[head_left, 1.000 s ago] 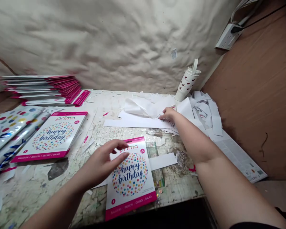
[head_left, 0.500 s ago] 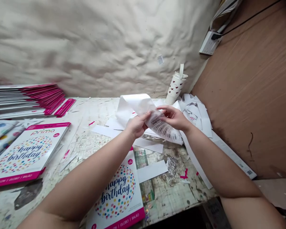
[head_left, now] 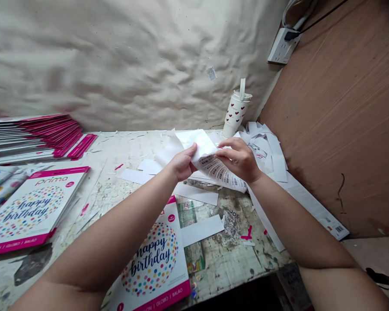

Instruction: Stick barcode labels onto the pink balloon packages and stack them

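A white strip of barcode labels (head_left: 221, 172) bends between my hands above the worktable. My left hand (head_left: 182, 165) is closed on its folded-over left part, the thumb lying on top of the white side. At the right edge of that fold my right hand (head_left: 239, 159) pinches with thumb and forefinger; whether a single label has come away is too small to tell. Printed rows face up below the fold. Under my left forearm lies a "happy birthday" balloon packet (head_left: 162, 263), partly covered by the arm.
More birthday packets (head_left: 32, 207) lie at left, before a fanned stack of pink-edged packets (head_left: 52, 134). A white tumbler with hearts (head_left: 236, 113) stands at the back, beside heaped paper strips (head_left: 275, 151). A power socket (head_left: 283, 45) hangs on the right wall.
The strip's raised loop has been folded down flatter toward the right hand. My left thumb has shifted onto its top. The view has moved slightly.
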A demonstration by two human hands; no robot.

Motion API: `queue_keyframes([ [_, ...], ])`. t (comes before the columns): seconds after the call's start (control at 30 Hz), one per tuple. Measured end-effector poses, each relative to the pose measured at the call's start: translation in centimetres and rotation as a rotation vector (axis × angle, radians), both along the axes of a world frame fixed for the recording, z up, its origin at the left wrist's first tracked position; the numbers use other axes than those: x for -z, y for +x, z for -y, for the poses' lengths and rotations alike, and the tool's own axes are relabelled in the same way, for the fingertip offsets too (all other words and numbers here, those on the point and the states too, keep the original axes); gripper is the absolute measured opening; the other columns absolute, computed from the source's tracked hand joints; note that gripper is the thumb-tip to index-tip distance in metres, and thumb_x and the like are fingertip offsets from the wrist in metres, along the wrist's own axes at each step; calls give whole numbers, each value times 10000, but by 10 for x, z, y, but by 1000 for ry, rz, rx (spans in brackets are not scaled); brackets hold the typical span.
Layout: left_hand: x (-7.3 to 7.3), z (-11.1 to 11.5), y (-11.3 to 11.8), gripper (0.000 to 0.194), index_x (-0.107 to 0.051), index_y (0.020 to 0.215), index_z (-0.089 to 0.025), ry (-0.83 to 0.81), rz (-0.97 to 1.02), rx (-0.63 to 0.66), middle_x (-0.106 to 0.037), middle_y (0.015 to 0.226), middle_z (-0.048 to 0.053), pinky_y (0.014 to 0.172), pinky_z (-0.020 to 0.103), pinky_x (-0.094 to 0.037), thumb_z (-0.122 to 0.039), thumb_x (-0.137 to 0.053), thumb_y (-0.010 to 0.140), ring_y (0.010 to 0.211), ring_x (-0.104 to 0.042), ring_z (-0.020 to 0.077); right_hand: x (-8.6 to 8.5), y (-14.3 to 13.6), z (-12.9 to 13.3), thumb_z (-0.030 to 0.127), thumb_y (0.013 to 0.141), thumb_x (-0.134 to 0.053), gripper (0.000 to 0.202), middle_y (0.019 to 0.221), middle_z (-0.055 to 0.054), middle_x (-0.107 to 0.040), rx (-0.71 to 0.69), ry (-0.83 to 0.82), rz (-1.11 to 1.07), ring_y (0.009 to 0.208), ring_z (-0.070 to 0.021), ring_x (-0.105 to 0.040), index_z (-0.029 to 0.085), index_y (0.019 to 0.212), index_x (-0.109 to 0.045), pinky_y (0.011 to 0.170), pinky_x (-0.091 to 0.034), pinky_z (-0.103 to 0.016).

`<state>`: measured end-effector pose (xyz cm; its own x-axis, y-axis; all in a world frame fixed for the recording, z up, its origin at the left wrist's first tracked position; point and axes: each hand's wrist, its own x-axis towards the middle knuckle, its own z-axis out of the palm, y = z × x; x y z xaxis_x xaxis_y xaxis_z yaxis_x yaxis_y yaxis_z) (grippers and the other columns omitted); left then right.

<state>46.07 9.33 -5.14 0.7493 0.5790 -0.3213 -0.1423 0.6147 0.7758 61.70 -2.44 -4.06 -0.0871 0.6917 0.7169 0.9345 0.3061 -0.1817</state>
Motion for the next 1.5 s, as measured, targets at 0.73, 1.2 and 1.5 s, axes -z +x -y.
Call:
queue_keyframes([
  [0.73,-5,-30,23,409,-543,1110,-168,44,-125,-60,-650,1082,117,770,308,-493,-486,-390,904,913,-630,201,15,-54,48,246,851,-553,266,1255,-51,-548,116,-23,-335,1247,-267,-433,298,1112,-541,1005,-381,-496],
  [1.2,12,47,-304,380,-619,914,-238,1154,-1212,451,-659,948,71,745,337,-429,-388,-655,567,892,-599,289,57,-109,74,230,627,-748,959,897,-36,-575,18,-999,-268,877,-241,-555,286,1447,-254,818,-448,-410],
  [1.5,12,41,-310,291,-567,660,-208,908,-1280,507,-589,613,-4,534,257,-331,-495,-550,707,633,-556,214,46,-109,69,114,672,-624,878,716,30,-586,116,-1147,-515,628,-149,-558,265,1449,-242,603,-427,-271],
])
